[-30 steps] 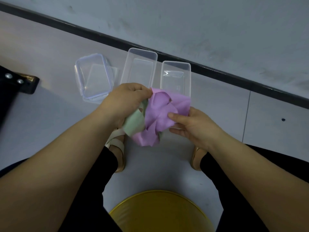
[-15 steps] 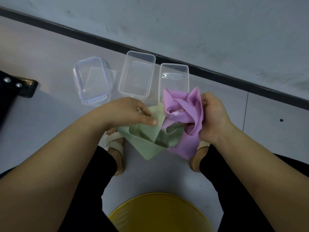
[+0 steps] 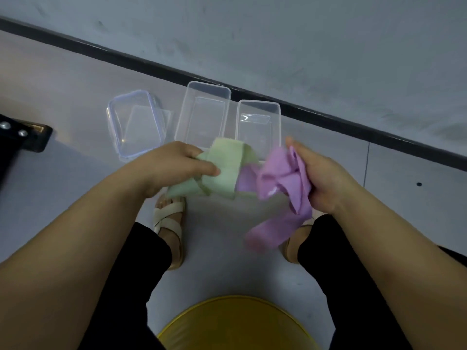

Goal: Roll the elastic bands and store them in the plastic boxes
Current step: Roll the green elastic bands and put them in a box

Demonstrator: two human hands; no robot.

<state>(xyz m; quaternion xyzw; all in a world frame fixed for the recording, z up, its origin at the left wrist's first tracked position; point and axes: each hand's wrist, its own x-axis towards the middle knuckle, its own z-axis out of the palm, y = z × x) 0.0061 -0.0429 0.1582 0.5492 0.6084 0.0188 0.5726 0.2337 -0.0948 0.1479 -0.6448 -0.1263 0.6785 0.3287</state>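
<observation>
My left hand (image 3: 174, 165) grips the green band (image 3: 227, 170); my right hand (image 3: 321, 178) clutches the purple band (image 3: 283, 178). The bands overlap between them. 2 open plastic boxes (image 3: 202, 114) sit just beyond my hands.

Above the yellow stool (image 3: 235, 322), the left hand (image 3: 171, 168) grips a green band (image 3: 227, 170); the right hand (image 3: 321, 178) grips a purple band (image 3: 280, 178). Beyond the stool stand two open plastic boxes (image 3: 202, 114); lids (image 3: 136, 125) lie left of them.

A yellow stool (image 3: 237, 322) sits near beige sandals (image 3: 168, 217) on the grey floor (image 3: 75, 97), a black baseboard (image 3: 328, 118) behind.
</observation>
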